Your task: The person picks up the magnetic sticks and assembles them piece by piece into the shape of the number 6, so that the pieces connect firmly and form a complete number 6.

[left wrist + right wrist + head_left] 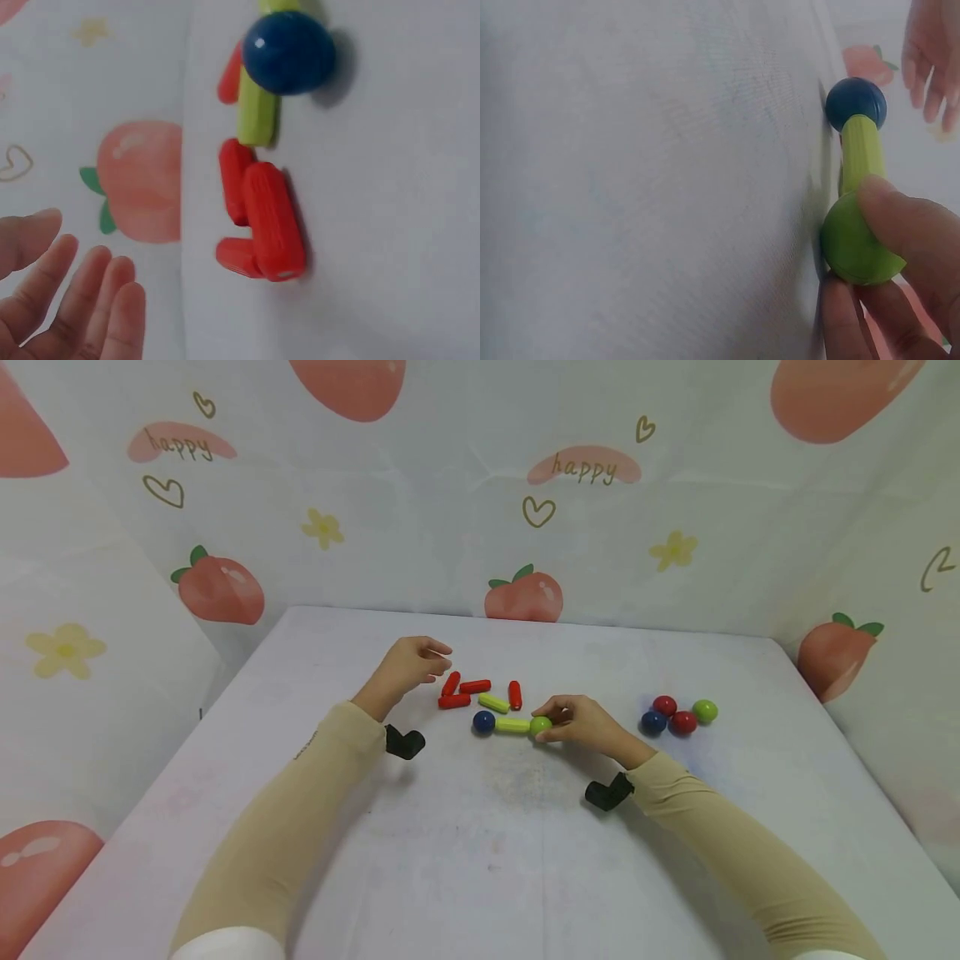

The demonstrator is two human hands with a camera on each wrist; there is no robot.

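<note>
My right hand (588, 723) pinches a green ball (855, 238) between thumb and fingers, low over the table. A yellow-green rod (862, 154) runs from that ball to a dark blue ball (483, 722), the three in one line. To the left my left hand (411, 667) hovers with fingers loosely extended and nothing in them. Close to its fingertips lie several red rods (274, 221), two of them touching in the left wrist view. A second yellow-green rod (493, 702) lies just behind the joined piece.
At the right of the table (480, 877) sits a cluster of balls: two red (683, 723), one dark blue (653, 722) and one green (705, 711). A printed cloth (450, 510) hangs behind the table's back edge. Each wrist carries a black camera mount (405, 743).
</note>
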